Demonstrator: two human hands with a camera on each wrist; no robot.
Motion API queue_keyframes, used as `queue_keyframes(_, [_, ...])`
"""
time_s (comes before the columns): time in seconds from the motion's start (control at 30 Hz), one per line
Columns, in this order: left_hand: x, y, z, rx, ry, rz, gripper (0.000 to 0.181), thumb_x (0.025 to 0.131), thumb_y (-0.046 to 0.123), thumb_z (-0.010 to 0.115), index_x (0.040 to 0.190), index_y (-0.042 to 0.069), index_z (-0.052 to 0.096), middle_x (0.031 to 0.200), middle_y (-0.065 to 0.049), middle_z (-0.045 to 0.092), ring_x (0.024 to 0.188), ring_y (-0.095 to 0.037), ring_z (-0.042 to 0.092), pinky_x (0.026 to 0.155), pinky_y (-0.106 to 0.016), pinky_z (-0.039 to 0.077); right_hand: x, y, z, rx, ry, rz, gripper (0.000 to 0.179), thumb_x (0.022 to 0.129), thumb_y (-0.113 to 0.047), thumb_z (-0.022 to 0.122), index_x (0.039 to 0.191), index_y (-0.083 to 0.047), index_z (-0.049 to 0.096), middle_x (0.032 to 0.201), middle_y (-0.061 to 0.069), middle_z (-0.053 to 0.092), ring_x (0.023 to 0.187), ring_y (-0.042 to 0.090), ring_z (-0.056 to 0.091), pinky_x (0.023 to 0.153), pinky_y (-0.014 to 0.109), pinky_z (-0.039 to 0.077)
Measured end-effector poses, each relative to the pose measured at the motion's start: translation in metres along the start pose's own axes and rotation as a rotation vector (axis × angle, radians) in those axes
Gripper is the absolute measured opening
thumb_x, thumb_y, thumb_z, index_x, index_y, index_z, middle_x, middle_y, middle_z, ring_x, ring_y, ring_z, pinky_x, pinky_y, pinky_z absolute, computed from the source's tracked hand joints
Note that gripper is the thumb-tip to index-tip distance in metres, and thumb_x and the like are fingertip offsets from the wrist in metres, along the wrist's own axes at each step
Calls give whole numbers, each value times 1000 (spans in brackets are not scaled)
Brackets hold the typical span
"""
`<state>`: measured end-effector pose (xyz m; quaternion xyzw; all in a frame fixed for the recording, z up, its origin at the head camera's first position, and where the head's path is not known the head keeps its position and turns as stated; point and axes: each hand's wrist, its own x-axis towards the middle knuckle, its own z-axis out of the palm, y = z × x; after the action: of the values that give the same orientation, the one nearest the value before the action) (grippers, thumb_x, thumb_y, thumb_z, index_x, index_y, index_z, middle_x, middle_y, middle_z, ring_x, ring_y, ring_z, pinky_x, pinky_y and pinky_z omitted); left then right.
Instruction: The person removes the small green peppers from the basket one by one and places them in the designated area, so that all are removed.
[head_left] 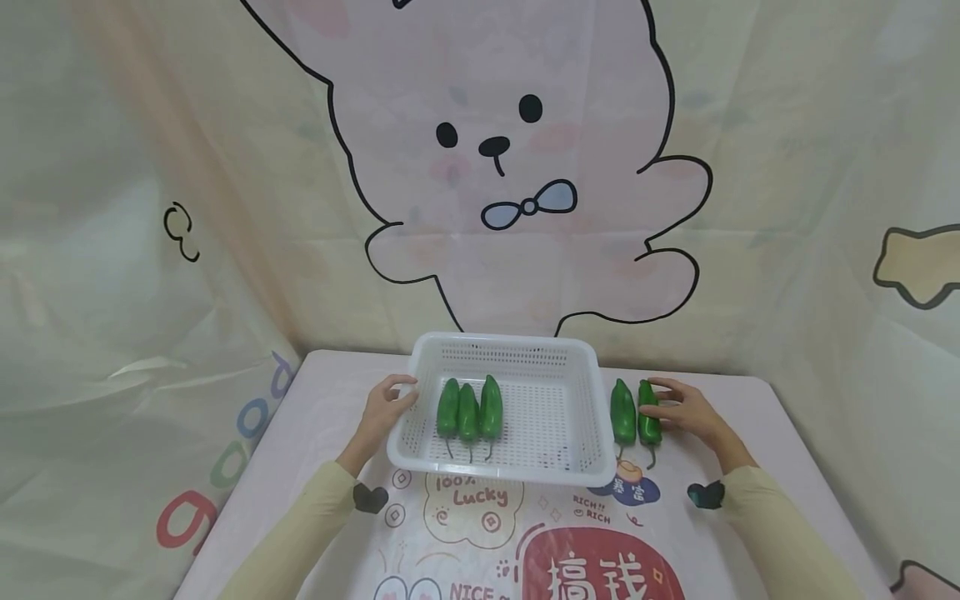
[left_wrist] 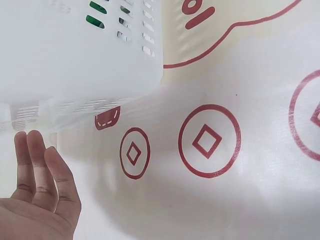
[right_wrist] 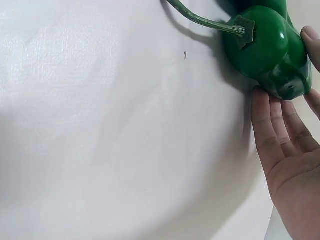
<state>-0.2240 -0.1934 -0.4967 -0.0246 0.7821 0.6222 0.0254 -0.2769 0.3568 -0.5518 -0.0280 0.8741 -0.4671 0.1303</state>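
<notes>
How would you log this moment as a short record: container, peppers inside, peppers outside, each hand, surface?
Container: white basket on the table
Peppers inside: three green peppers, side by side in the basket's left half
Peppers outside: two, right of the basket; inner pepper, outer pepper
Left hand: at the basket's left rim
Right hand: thumb and fingers around the outer pepper
Surface: pale table with printed drawings

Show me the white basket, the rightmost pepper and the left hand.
White basket (head_left: 540, 418): head view, bare floor.
Rightmost pepper (head_left: 649, 430): head view, body near the stem.
Left hand (head_left: 383, 408): head view, back of the hand.
</notes>
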Motion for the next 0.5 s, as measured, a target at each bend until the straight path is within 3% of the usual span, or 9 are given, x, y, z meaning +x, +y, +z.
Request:
queue_keyframes(0.33, [0,0,-2,-13,-13,-1,31,100,10,64,128,-2,58,112,-27,63,99,-48,66,76,-48,62,2,0,0,-25,-2,5,84,92,-34,78,153,5,33,141,39,43,124,53,51,89,46,59])
queue_keyframes(0.5, [14,-24,-1,-12,7,-5,33,101,13,64,130,-1,57,114,-27,62,97,-45,67,74,-47,63,-2,-1,0,-24,0,8,82,93,-34,77,151,6,35,140,38,45,124,52,51,90,45,58])
